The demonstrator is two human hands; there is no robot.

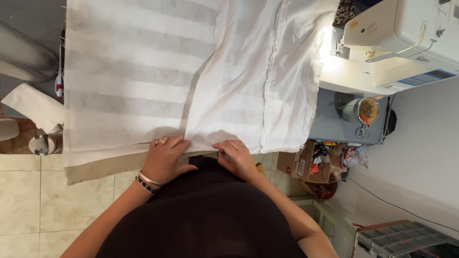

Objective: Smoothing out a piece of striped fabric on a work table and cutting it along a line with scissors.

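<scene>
The person's black-clad torso (205, 215) fills the bottom of the view, closest to the camera, with both bare forearms reaching up from it to the near edge of the cloth.

The white striped fabric (138, 81) is the largest thing here, spread flat over the bench and covering it entirely; its near edge hangs just above the torso. Over the right part of this fabric lies a plain white sheer fabric panel (253, 71), wrinkled, with a stitched seam running down it. A beige strip of cloth (100, 167) shows under the striped fabric's near edge, on the left.

Right of the fabric stands a white sewing machine (406, 33) with its lamp glowing. Nearer than the machine, still right of the fabric, is a grey side surface (330, 124) carrying a round tin (366, 111) and scissors (362, 131). Below that sits a cardboard box (291, 163).

The left hand (165, 157) lies on the fabric's near edge, palm down, fingers curled loosely and pressing the hem, with a ring and bracelets on it. The right hand (236, 157), just beside it, pinches the lower edge of the sheer panel between narrowed fingers, a ring showing.

Tiled floor (28, 200) lies left of the torso.
</scene>
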